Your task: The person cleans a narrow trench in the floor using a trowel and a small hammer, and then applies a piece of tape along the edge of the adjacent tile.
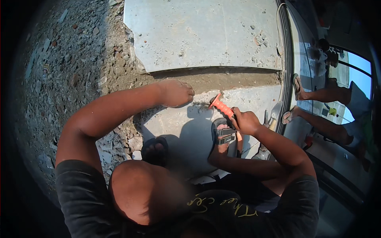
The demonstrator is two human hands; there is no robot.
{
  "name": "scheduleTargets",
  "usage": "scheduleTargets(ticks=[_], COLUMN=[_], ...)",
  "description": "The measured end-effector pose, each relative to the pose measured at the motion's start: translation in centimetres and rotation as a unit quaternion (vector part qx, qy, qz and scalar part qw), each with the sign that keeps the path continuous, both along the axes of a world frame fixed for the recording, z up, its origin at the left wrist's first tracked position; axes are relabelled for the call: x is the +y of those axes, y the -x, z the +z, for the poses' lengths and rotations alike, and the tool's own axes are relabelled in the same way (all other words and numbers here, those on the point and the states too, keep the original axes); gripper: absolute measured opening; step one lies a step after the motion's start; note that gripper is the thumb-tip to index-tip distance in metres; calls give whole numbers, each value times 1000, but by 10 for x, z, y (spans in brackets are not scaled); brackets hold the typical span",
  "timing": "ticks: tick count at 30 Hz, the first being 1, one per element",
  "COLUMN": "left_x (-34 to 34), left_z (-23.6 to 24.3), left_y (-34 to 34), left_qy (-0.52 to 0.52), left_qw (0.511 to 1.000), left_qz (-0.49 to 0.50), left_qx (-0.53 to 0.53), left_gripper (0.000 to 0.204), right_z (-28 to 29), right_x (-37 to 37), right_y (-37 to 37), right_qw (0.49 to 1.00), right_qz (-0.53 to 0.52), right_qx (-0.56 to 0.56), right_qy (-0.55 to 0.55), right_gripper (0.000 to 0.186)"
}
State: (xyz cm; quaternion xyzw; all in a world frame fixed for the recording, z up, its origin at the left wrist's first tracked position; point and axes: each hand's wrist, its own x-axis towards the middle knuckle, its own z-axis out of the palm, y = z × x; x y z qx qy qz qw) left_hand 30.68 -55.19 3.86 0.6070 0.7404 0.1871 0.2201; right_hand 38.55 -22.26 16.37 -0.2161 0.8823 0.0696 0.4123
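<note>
My right hand (247, 122) is closed round the orange ribbed grip of a chisel (224, 108). Its round guard points up and left, just above the near grey slab (174, 121). My left hand (177, 93) rests at that slab's far edge, beside the strip of bare soil (222, 81). Its fingers are curled under, and whatever they hold, if anything, is hidden. My sandalled foot (223, 137) stands on the slab next to the chisel, and the other foot (154, 150) is at the slab's left side.
A larger grey slab (198, 35) lies beyond the soil strip. Gravel and rubble (75, 59) cover the left. On the right, a dark metal track (286, 47) borders a glossy surface showing another person's legs (329, 95). Partly visible tools (265, 139) lie by my right forearm.
</note>
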Motion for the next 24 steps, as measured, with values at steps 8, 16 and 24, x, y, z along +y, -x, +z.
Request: scheduleTargets(ticks=[8,16,24], left_x=[170,139,19], left_z=[-74,-98,-91], left_y=[44,40,5], left_qy=[19,144,143], left_qw=[976,978,976], left_qz=[9,21,26], left_qx=[218,148,160], left_gripper=[52,58,59], right_z=[-47,-42,-111], right_x=[36,41,3], right_y=[-45,-21,87], right_qw=[984,958,878], right_qz=[-134,-201,-346], right_qx=[110,120,286], right_qy=[37,167,167], right_gripper=[30,29,34])
